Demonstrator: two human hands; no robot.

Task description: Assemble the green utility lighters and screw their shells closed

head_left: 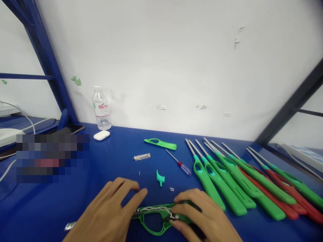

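An opened green lighter casing half (153, 232) lies at the front edge, with a pale wire (153, 208) along its top and dark parts inside. My left hand (108, 208) covers its left end, thumb raised off it; the hand's underside is hidden. With thumb and fingers closed, my right hand (199, 215) grips the casing's right part, beside a small black igniter piece (173, 217). Beyond the hands lie a teal trigger (160, 178), a small pale piece (172, 189), a screw (139, 173) and a clear fuel cartridge (142, 157).
A green casing cover (160, 144) and a screwdriver (185, 168) lie farther back. Several green and red long-nosed lighters (227, 195) fill the right side. Back left stand a water bottle (101, 109) and a white case (101, 135). A white wall closes the rear.
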